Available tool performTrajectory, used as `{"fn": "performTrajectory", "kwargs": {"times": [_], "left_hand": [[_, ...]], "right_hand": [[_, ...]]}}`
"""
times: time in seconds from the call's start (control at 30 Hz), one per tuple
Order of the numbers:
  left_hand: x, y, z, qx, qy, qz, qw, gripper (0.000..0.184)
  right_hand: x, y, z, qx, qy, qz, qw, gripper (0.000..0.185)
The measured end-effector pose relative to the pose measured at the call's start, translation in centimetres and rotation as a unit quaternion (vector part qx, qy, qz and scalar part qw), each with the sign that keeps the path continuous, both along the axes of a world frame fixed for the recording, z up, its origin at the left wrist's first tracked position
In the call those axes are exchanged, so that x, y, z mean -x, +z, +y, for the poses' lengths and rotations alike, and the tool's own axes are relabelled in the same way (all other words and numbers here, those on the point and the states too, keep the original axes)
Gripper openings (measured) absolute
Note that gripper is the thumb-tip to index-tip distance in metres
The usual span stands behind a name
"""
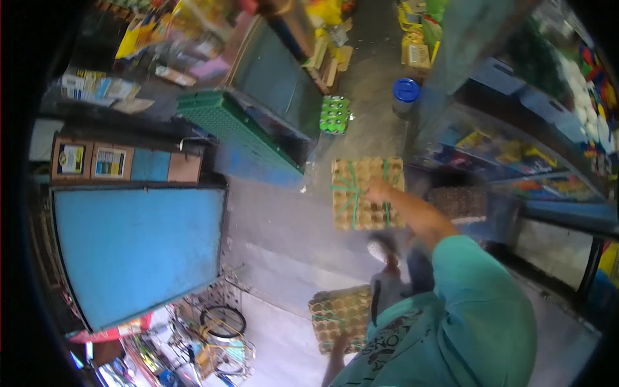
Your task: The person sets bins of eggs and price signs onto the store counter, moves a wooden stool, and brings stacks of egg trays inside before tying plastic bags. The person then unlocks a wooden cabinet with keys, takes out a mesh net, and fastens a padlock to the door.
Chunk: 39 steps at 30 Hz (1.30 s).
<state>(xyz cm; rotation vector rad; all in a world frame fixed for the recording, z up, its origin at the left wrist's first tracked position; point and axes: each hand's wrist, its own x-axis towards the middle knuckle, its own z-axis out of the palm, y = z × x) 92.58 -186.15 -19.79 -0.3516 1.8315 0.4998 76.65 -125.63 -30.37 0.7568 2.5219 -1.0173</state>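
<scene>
A square stack of brown egg trays [351, 209], tied with green string [351, 174], sits on the grey floor. My right hand [379, 191] is over its middle, closed on the string where the strands meet. Nearer to me and lower in the view is a second tied stack of egg trays [329, 306]. My left hand [340, 345] is at its near edge; its fingers are blurred, so their grip cannot be made out. My foot [382, 250] shows between the two stacks.
A green-and-white tray [334, 115] and a blue-lidded container [405, 93] stand beyond the stacks. A green plastic crate [238, 129] and blue-topped counter [138, 248] are left. Goods-filled shelves [509, 151] and dark trays [459, 203] are right. A bicycle [223, 321] is lower left.
</scene>
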Motion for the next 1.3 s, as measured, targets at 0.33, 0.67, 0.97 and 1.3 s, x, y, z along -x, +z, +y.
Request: {"fn": "performTrajectory", "kwargs": {"times": [0.33, 0.67, 0.97, 1.3], "left_hand": [[5.2, 3.9, 3.7, -0.044, -0.107, -0.045, 0.992, 0.014], [9.0, 11.0, 10.5, -0.071, -0.304, -0.069, 0.948, 0.011], [0.7, 17.3, 18.1, -0.04, -0.38, -0.027, 0.924, 0.009], [-6.4, 14.0, 24.1, -0.005, -0.49, -0.01, 0.872, 0.025]], "right_hand": [[-19.5, 15.9, -9.5, 0.046, -0.137, -0.026, 0.989, 0.032], [-43.0, 32.0, -12.5, 0.036, -0.409, 0.067, 0.909, 0.032], [-62.0, 30.7, -8.0, -0.001, -0.568, 0.036, 0.822, 0.028], [-78.4, 20.8, 0.7, 0.011, -0.674, 0.007, 0.739, 0.021]]}}
